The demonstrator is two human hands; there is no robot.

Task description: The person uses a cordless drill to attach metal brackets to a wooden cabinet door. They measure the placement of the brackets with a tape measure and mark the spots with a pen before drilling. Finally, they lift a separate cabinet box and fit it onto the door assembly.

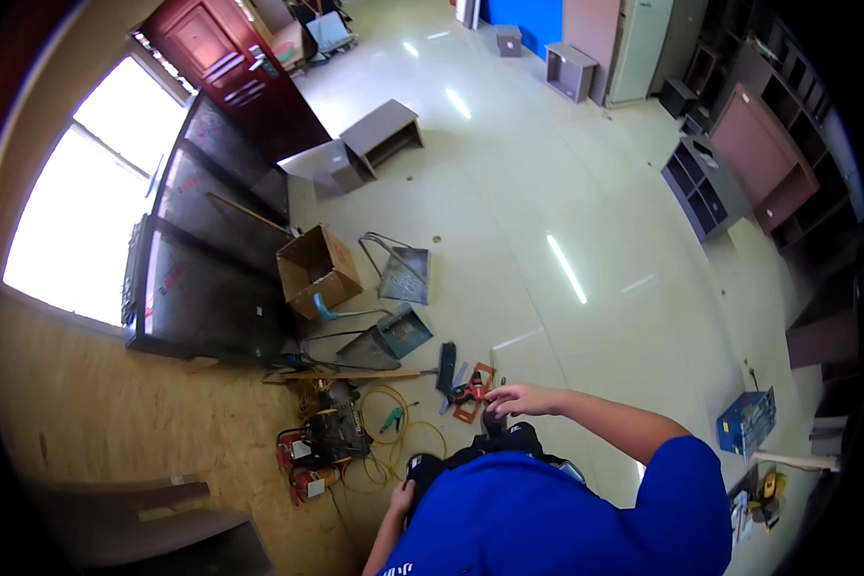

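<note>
My right hand (525, 399) reaches out in front of my body with its fingers stretched to the left and slightly bent, holding nothing that I can see. Close beyond its fingertips, a red and black power tool (471, 389) lies on the floor by an orange-red flat frame (467, 414). My left hand (402, 496) hangs low beside my leg; its fingers are partly hidden and nothing shows in it. To its left are an air compressor (337, 428) with red ends, a coiled yellow hose (364, 407) and a green air gun (392, 419).
A broom with a black head (446, 366) lies ahead, near dustpans (405, 331) and an open cardboard box (314, 272). Dark wrapped panels (216, 278) lean at the left. Grey cabinets (382, 134) stand farther off. A blue toolbox (745, 422) sits at the right.
</note>
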